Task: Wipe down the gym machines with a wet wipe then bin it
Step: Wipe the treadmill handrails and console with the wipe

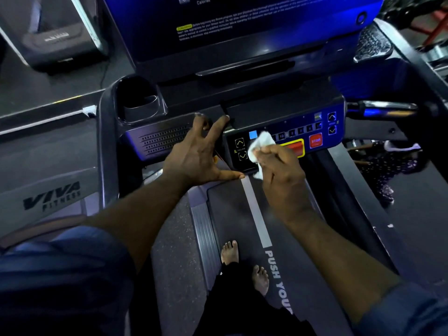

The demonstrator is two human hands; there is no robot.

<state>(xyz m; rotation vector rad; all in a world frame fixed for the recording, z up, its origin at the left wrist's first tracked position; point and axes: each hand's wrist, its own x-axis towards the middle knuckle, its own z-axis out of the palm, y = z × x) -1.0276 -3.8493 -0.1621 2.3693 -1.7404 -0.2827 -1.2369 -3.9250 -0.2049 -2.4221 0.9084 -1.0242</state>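
I stand on a treadmill facing its control panel, which carries arrow keys, number keys and a red STOP button. My right hand grips a crumpled white wet wipe and holds it against the panel's left part, beside the incline arrows. My left hand is spread with straight fingers, its fingertips resting on the console edge above the speaker grille and its thumb along the panel's lower edge.
A large dark screen rises behind the panel. A cup holder sits at the left, a metal handlebar at the right. The treadmill belt lies under my bare feet. A neighbouring machine stands to the left.
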